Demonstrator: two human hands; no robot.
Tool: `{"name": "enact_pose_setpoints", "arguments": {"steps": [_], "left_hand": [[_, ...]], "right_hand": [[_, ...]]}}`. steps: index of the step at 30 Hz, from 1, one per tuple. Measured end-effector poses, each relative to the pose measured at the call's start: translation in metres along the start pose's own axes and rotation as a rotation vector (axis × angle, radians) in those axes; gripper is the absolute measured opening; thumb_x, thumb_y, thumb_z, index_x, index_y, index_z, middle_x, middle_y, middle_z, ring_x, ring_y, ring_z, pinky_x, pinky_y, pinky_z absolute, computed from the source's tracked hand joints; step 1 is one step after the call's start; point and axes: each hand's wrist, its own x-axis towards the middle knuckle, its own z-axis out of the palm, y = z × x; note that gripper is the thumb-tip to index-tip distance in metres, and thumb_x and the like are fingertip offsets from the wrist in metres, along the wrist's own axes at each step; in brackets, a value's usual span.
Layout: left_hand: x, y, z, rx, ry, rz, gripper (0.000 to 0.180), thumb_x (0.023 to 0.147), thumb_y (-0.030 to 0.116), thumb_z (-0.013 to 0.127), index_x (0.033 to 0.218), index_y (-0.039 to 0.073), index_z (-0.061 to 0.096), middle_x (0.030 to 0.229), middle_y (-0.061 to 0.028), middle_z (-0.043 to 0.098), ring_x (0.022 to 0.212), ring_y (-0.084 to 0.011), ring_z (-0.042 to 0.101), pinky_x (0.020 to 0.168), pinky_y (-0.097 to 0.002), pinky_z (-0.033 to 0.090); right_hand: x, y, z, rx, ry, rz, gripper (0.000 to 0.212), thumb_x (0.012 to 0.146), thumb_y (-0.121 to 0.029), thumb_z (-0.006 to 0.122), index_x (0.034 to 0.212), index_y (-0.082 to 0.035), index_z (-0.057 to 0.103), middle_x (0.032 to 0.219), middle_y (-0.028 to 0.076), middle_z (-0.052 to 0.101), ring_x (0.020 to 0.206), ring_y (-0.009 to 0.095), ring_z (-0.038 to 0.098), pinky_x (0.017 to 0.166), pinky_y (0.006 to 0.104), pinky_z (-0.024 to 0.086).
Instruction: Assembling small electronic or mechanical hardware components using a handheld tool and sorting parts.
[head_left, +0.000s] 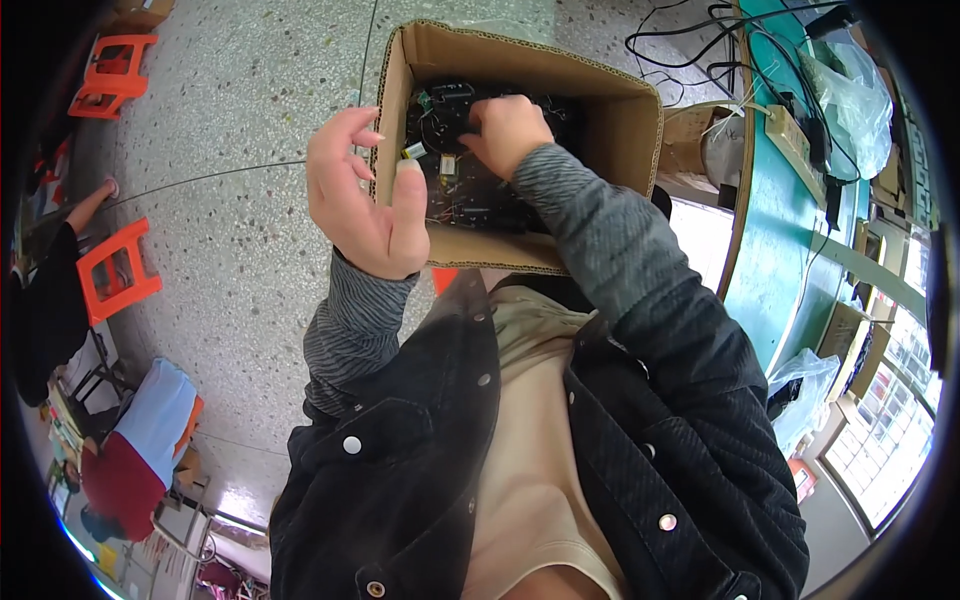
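A cardboard box [620, 150] stands open in front of me. Inside lie black parts [480, 205] with thin wires, a green piece and small pale-and-yellow blocks; their exact kind is hard to make out. My right hand [508, 132] reaches down into the box, its fingers curled in over the black parts. Whatever lies between those fingertips is hidden. Beside the box's left wall is my left hand [365, 195], thumb and bent fingers well apart around the rim, with nothing held in it; whether it touches the cardboard is unclear.
To the right runs a green-topped table [790, 220] with black cables [700, 45], a power strip [795, 140] and a clear plastic bag [850, 100]. Orange stools [120, 270] stand on the speckled floor at left. A person in dark red [125, 480] is at lower left.
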Motion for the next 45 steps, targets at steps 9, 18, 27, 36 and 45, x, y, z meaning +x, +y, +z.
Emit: {"name": "enact_pose_setpoints", "arguments": {"steps": [9, 18, 27, 36, 45], "left_hand": [[-0.001, -0.007, 0.006, -0.052, 0.098, -0.011, 0.036, 0.083, 0.022, 0.061, 0.11, -0.001, 0.056, 0.107, -0.0114, 0.06, 0.078, -0.0185, 0.055, 0.059, -0.0273, 0.039], [-0.002, -0.003, 0.007, -0.094, 0.104, -0.042, 0.029, 0.082, 0.016, 0.061, 0.105, -0.001, 0.059, 0.103, -0.0112, 0.061, 0.077, -0.0174, 0.055, 0.058, -0.0259, 0.039], [-0.003, -0.003, 0.009, -0.234, 0.12, -0.083, 0.044, 0.089, 0.019, 0.057, 0.122, -0.006, 0.042, 0.105, -0.0167, 0.059, 0.081, -0.0141, 0.054, 0.063, -0.0234, 0.041], [-0.004, -0.003, 0.008, -0.221, 0.079, -0.096, 0.042, 0.089, 0.018, 0.056, 0.121, -0.005, 0.043, 0.105, -0.0171, 0.059, 0.081, -0.0141, 0.054, 0.064, -0.0234, 0.04], [-0.006, -0.004, 0.009, -0.273, 0.096, -0.137, 0.042, 0.09, 0.02, 0.056, 0.121, -0.005, 0.043, 0.105, -0.0168, 0.059, 0.084, -0.0155, 0.053, 0.067, -0.0241, 0.042]], "right_hand": [[-0.021, 0.018, 0.005, -0.218, -0.287, -0.248, 0.026, 0.069, -0.014, 0.067, 0.094, -0.013, 0.072, 0.095, 0.016, 0.068, 0.09, 0.035, 0.066, 0.079, 0.044, 0.055], [-0.037, -0.002, 0.015, -0.304, -0.401, -0.438, 0.027, 0.067, -0.024, 0.072, 0.088, -0.007, 0.071, 0.095, 0.016, 0.067, 0.087, 0.035, 0.067, 0.075, 0.0438, 0.055], [-0.019, 0.02, 0.037, -0.083, -0.497, -0.426, 0.037, 0.064, -0.031, 0.082, 0.088, -0.005, 0.073, 0.085, 0.017, 0.069, 0.085, 0.033, 0.067, 0.079, 0.0394, 0.054], [-0.022, 0.013, 0.017, 0.108, -0.498, -0.339, 0.04, 0.057, -0.03, 0.084, 0.085, -0.003, 0.074, 0.082, 0.013, 0.071, 0.079, 0.028, 0.068, 0.076, 0.0345, 0.054], [-0.016, 0.006, 0.01, 0.41, -0.478, -0.209, 0.041, 0.055, -0.028, 0.088, 0.085, -0.002, 0.074, 0.075, 0.011, 0.07, 0.071, 0.021, 0.068, 0.069, 0.0316, 0.054]]}}
